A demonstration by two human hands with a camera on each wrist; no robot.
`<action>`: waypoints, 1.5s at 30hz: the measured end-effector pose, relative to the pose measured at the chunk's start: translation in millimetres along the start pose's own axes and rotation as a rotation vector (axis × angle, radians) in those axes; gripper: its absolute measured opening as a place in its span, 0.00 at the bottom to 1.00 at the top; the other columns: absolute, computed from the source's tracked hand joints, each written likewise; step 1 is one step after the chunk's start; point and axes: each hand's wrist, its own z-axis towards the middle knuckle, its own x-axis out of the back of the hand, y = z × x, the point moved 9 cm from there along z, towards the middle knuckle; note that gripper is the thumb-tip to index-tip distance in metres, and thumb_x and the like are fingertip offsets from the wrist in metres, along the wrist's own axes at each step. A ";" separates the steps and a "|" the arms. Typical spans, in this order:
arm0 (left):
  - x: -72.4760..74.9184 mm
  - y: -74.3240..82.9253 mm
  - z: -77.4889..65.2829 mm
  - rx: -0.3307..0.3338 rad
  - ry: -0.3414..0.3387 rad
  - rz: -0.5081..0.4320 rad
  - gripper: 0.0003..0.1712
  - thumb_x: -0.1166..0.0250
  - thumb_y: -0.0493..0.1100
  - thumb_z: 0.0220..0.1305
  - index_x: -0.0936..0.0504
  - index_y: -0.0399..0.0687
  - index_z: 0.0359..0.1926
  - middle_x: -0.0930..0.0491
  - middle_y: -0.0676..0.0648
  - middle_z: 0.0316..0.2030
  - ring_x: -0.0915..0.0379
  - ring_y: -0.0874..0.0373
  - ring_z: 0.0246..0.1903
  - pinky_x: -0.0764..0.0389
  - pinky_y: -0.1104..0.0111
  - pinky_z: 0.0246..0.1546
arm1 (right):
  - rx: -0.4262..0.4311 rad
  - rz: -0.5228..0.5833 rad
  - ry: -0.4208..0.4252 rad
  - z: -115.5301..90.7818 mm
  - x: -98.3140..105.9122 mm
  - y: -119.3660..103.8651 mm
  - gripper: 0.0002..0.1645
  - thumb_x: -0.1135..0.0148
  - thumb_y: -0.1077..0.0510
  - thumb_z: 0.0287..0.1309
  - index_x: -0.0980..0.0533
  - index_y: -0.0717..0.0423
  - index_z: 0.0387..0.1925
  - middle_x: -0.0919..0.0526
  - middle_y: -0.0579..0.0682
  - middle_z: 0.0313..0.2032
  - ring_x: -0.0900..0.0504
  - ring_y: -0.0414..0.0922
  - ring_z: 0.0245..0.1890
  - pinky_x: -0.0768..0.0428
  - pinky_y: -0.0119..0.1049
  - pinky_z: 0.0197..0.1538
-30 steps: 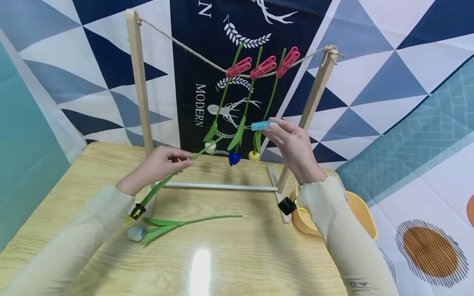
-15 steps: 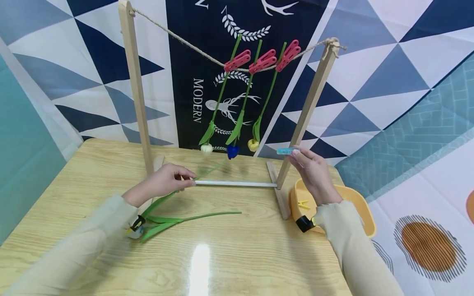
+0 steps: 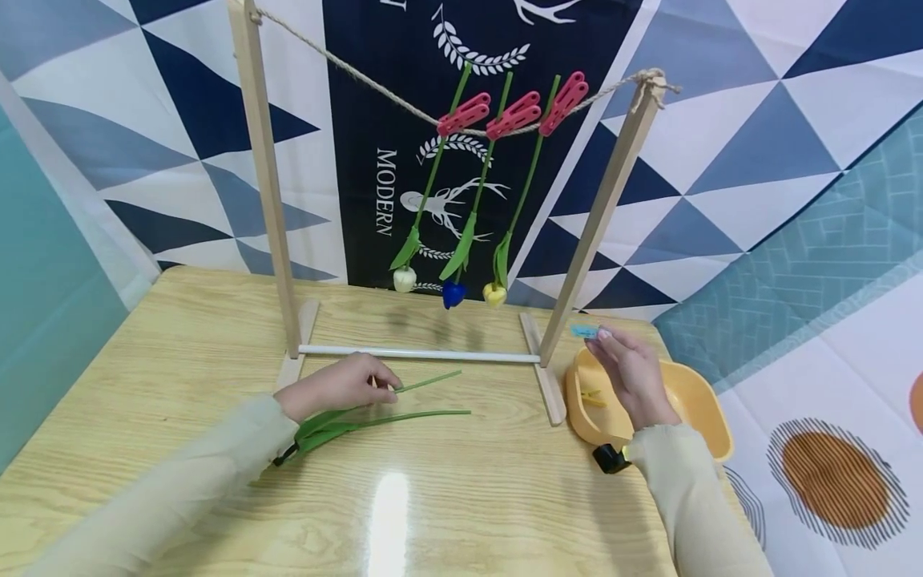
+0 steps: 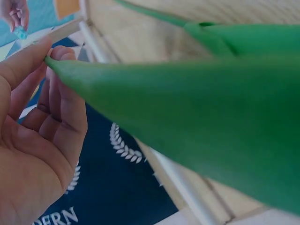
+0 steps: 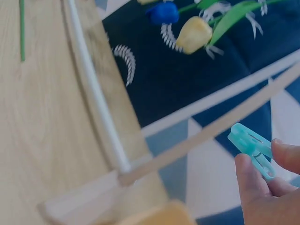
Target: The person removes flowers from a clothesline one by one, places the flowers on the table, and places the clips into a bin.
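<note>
My left hand [image 3: 346, 381] pinches the green stem [image 3: 433, 381] of an artificial tulip low over the table. Its broad leaf [image 4: 154, 98] fills much of the left wrist view, while its flower is hidden under the forearm. Another tulip [image 3: 418, 414] lies on the table just in front, its flower also covered. My right hand [image 3: 634, 373] pinches a light blue clothespin [image 3: 585, 331] between thumb and fingers, above the yellow basin [image 3: 707, 409]. Upside down from a rope [image 3: 368, 82] hang a white tulip [image 3: 405, 279], a blue tulip [image 3: 453, 294] and a yellow tulip [image 3: 494, 294], each in a pink-red clothespin [image 3: 513, 116].
Two wooden posts [image 3: 265, 176] carry the rope, with a white rod [image 3: 425, 353] joining their feet. A yellow clothespin [image 3: 594, 397] lies in the basin at the table's right edge. Patterned cloth [image 3: 721, 152] stands behind the table.
Both hands have come down from near the hanging flowers, the left lowering its tulip toward the table, the right carrying the blue clothespin rightward to the basin.
</note>
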 end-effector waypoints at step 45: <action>-59.5 -28.7 8.5 0.134 -0.096 0.088 0.10 0.31 0.38 0.53 0.17 0.40 0.38 0.28 0.55 0.19 0.38 0.65 0.20 0.33 0.74 0.26 | -0.229 -0.499 0.108 35.6 74.6 72.8 0.40 0.44 0.60 0.63 0.50 0.68 0.69 0.22 0.36 0.29 0.19 0.29 0.31 0.21 0.26 0.45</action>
